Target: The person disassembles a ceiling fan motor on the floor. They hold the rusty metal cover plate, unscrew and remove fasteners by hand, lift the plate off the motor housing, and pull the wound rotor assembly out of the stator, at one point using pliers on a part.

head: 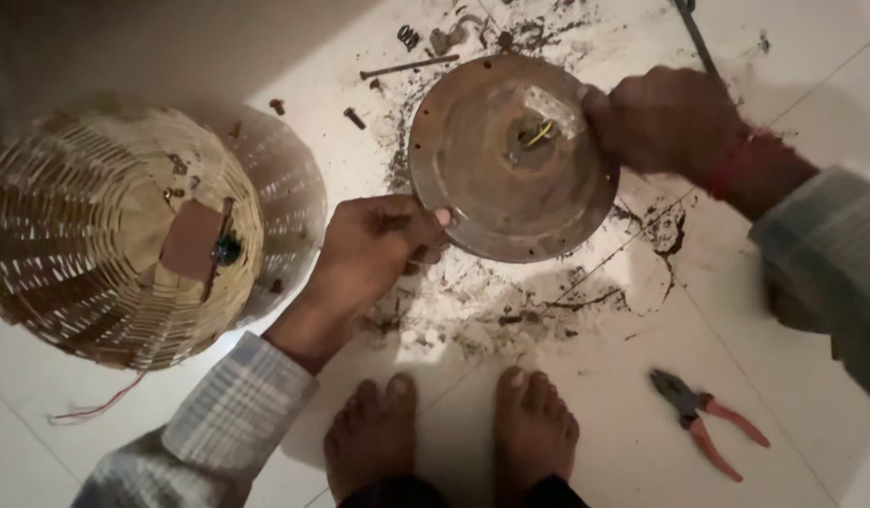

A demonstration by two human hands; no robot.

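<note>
Both hands clamped on a rusty round metal disc (510, 160) held over the white tiled floor (811, 367): left hand (374, 249) gripping its near-left rim, right hand (665, 118) its far-right edge. Under it, dark grit and scattered bolts (407, 66). Further out, a woven basket (115, 235) to the left, red-handled pliers (703, 419) to the lower right, bare feet (454, 433) nearest.

left: wicker basket (106, 235) blocks | right: bare floor (811, 376), pliers (708, 423) | far: possibly bolts (409, 66)

Pale checked long sleeves (230, 404) cover both arms, a red thread band (733, 162) circles the right wrist, feet bare
</note>
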